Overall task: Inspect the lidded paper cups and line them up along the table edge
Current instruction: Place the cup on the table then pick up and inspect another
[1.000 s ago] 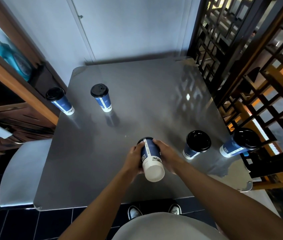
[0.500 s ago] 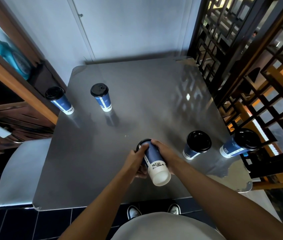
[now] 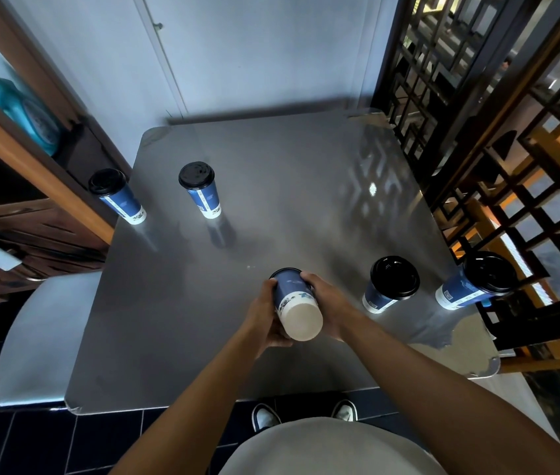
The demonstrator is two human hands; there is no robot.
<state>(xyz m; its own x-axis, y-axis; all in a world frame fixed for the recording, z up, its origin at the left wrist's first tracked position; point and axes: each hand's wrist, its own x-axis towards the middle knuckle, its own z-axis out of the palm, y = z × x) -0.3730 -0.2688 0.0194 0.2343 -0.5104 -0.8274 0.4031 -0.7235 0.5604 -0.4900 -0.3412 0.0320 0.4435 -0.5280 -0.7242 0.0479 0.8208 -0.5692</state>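
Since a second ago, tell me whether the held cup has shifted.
Yes. The held cup has swung its white base rightward, toward the nearest standing cup, then partly back. Both hands grip it, base toward the camera.

Café or eatery: steel table (image 3: 271,186), takeaway cups (image 3: 199,188), lattice screen (image 3: 477,114).

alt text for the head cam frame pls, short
Both hands, left hand and right hand, hold a blue paper cup tipped over above a grey table, its white base toward the camera. Four more black-lidded cups stand on the table: two at far left, two at near right.
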